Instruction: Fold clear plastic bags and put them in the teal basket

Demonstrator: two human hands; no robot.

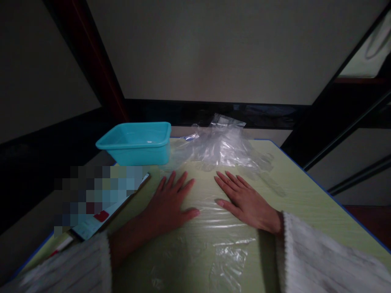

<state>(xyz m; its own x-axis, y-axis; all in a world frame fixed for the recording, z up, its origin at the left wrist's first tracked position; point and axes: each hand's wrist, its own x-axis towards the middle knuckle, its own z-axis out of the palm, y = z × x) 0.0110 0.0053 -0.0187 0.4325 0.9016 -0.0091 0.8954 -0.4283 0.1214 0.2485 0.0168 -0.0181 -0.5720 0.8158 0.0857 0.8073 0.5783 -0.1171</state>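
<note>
Both palms lie flat over a thin clear plastic sheet (pixel 210 219) spread on the table, its near end wrinkled. My left hand (pixel 171 201) has its fingers stretched out and the thumb apart, pointing inward. Opposite it, my right hand (pixel 246 199) rests with fingers extended and slightly spread. Neither hand grips anything. Just beyond the fingertips is a crumpled heap of clear plastic (pixel 226 144), with finger-like shapes at its edges resembling disposable gloves. The sheet's exact outline is hard to make out.
A turquoise plastic basin (pixel 140 154) stands at the table's back left. Left of my left hand lies a phone-like device (pixel 91 224), partly blurred by pixelation. The pale yellow-green table (pixel 320 215) has a blue edge. A grey panel (pixel 214 53) rises behind it.
</note>
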